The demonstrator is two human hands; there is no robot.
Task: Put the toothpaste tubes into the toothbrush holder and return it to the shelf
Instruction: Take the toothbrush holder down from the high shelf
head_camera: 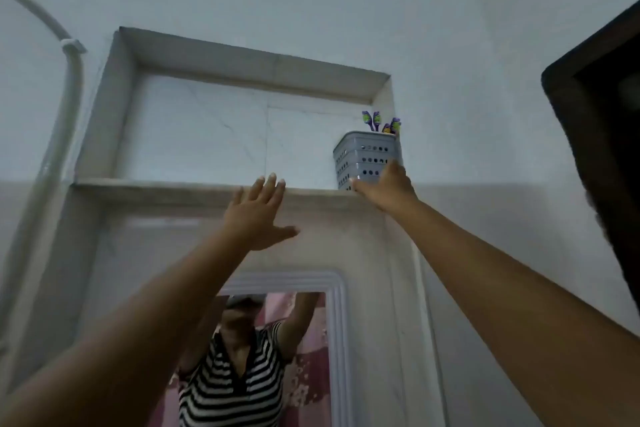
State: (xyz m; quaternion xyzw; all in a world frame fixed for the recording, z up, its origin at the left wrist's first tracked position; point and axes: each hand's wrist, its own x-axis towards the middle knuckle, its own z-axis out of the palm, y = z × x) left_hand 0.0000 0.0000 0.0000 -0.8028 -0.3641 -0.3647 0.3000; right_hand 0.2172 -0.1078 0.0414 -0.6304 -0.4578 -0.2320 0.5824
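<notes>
A grey perforated toothbrush holder [366,158] stands upright at the right end of a stone shelf [194,187] in a wall niche. Purple and green toothbrush heads [372,120] stick out of its top; no toothpaste tube shows. My right hand [386,189] is raised to the holder's lower front, thumb and fingers against its base. My left hand [259,213] is held up below the shelf edge, fingers spread and empty.
A white-framed mirror [277,350] hangs below the shelf and reflects a person in a striped shirt. A white pipe [69,87] runs down the wall at the left. A dark door frame [595,121] juts in at the right.
</notes>
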